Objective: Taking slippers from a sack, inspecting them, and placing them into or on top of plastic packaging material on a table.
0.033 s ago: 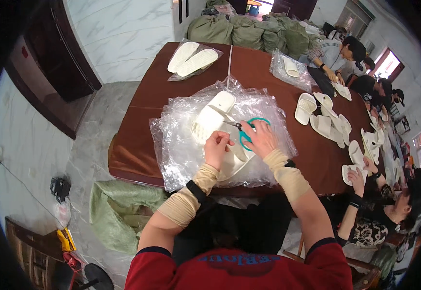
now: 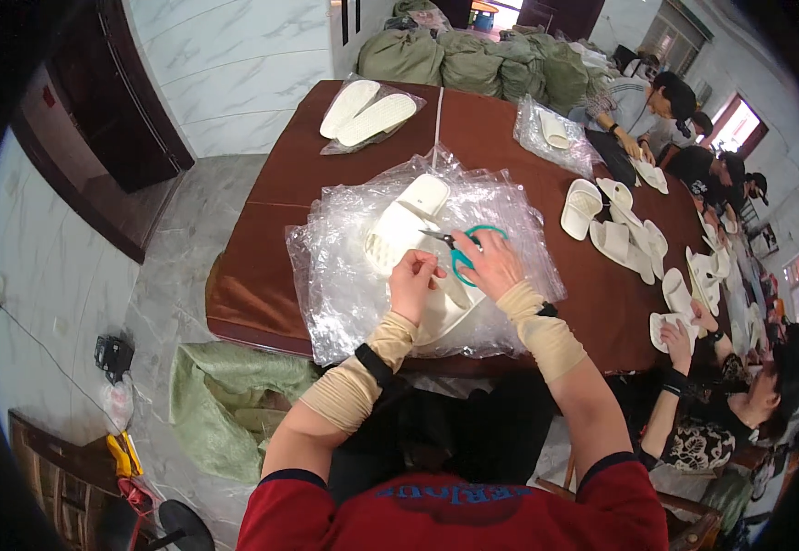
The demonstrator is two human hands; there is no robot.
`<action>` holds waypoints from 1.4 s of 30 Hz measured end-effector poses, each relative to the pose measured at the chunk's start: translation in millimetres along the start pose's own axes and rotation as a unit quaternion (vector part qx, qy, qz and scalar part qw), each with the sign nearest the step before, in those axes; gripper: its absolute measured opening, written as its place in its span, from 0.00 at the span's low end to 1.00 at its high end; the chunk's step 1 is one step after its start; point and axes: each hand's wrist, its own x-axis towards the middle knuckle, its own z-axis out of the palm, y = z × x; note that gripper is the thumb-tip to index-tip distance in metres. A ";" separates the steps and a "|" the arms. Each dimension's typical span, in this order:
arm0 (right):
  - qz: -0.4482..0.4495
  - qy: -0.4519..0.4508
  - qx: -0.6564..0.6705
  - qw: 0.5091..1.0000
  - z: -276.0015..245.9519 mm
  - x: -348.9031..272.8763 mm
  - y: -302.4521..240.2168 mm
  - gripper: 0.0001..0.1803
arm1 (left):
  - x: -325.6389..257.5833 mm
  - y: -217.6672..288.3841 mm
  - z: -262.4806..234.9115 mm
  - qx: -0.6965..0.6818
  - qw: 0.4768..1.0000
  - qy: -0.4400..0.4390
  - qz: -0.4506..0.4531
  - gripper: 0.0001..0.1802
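Here I see two hands working on a white slipper over plastic bags on the counter.

My right hand (image 2: 489, 266) is closed around the teal-handled scissors (image 2: 459, 248), whose blades point left, toward the left hand. My left hand (image 2: 415, 281) pinches, with fingers closed, the edge of the white slipper (image 2: 404, 230), which lies on the clear plastic bags (image 2: 326, 275) in the middle of the brown counter (image 2: 262, 220). More white slippers (image 2: 615, 230) lie to the right, near other persons.

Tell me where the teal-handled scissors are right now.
In the head view, the teal-handled scissors are in the right hand, near the table's middle, over the clear plastic bags, blades pointing left across a white slipper, just above the left hand.
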 end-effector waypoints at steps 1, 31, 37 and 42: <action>-0.002 -0.001 -0.002 1.000 7.9 2.6 4.8 0.33 | 1.0 -0.5 4.0 -0.007 1.000 0.002 0.001 0.05; 0.216 -0.126 0.182 0.951 7.6 -11.5 -33.1 0.13 | 22.1 94.8 -303.7 0.652 0.703 0.271 0.084 0.13; 0.222 -0.205 0.187 0.935 16.5 -8.1 -51.8 0.18 | 2.3 79.7 -109.2 0.422 0.836 -0.069 0.343 0.11; 0.319 -0.224 0.314 0.866 -56.0 20.9 -33.0 0.18 | 22.2 21.5 -94.0 0.561 0.786 0.023 0.258 0.44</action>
